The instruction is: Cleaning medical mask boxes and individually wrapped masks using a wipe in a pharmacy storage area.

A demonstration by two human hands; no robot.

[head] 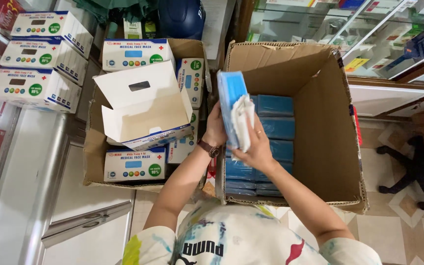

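You hold a stack of blue face masks (231, 100) upright between both hands, above the left inner edge of the big cardboard carton (330, 127): your left hand (215, 128) closed around its near left side, your right hand (257, 147) clasped on the front over the white ear loops. Beneath, more wrapped blue mask packs (276, 128) fill the carton's left part, leaving its right part open down to the floor. Just left, an open white box (143, 110) sits mouth-up atop closed mask boxes (134, 164) in the smaller carton (94, 147).
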